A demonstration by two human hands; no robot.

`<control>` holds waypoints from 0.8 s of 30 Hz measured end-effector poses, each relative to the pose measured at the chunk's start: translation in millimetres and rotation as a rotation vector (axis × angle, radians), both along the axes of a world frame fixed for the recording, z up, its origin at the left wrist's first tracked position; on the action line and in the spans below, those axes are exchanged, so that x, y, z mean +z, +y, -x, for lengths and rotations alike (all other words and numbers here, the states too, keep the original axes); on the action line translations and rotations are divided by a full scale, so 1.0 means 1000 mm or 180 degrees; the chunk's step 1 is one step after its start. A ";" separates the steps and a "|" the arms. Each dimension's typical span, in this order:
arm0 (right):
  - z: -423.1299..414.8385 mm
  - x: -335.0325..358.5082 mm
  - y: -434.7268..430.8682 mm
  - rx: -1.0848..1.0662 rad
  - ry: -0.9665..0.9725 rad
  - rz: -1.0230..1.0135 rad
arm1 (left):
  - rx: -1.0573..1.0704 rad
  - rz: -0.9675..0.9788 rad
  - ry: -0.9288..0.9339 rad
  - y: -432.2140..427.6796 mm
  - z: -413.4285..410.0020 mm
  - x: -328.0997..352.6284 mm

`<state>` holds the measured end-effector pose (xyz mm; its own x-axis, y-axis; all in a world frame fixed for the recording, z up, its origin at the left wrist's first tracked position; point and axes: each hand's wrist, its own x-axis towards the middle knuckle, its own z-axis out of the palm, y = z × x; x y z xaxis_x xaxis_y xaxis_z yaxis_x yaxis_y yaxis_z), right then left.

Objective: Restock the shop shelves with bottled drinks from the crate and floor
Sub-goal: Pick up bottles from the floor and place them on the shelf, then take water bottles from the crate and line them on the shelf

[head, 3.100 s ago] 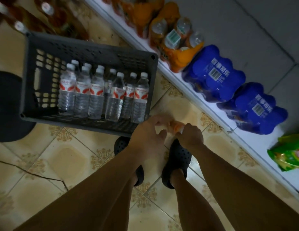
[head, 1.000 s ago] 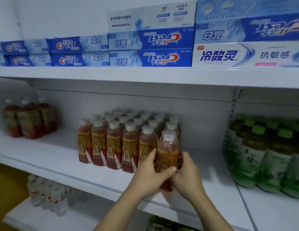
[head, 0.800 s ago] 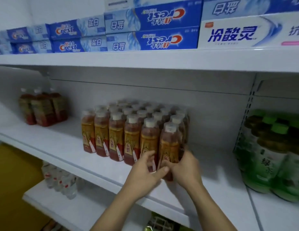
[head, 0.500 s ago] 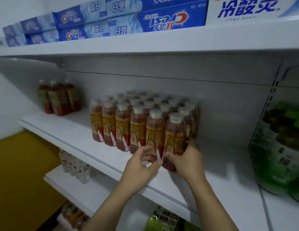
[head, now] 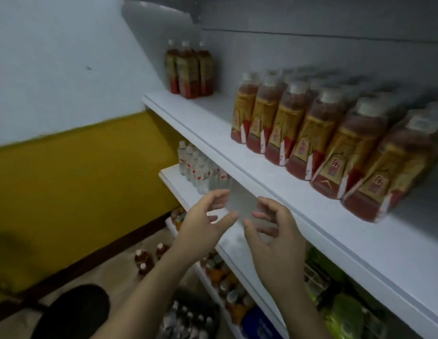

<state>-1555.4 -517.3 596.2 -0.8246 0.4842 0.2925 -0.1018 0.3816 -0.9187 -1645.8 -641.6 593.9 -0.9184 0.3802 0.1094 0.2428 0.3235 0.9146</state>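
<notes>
Our left hand point(head: 205, 226) and right hand point(head: 274, 238) hover side by side just off the shelf point(head: 262, 182) edge, fingers loosely curled, gripping nothing. To the right, on that shelf, the tea bottles point(head: 311, 128) stand packed in rows. Water bottles point(head: 198, 167) sit on the lower shelf point(head: 176, 184), loose bottles point(head: 147, 259) stand on the floor point(head: 110, 272), and the crate point(head: 201, 300) is down near us, blurred.

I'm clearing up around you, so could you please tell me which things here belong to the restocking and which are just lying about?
Restocking: tea bottles on the white shelf; loose floor bottles; dark crate with water bottles; left hand and right hand, both empty.
Lying about: black stool; green packets lower down.
</notes>
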 end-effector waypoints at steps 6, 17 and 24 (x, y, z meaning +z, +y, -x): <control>0.060 -0.061 -0.057 0.0463 -0.0959 -0.0161 | 0.0440 -0.0025 -0.0452 -0.093 0.029 -0.046; 0.150 -0.177 -0.191 0.0503 -0.2596 -0.0012 | 0.0226 0.0372 -0.1576 -0.250 0.126 -0.166; 0.160 -0.270 -0.224 0.0485 -0.3595 0.0557 | 0.0034 0.1013 -0.2301 -0.272 0.155 -0.261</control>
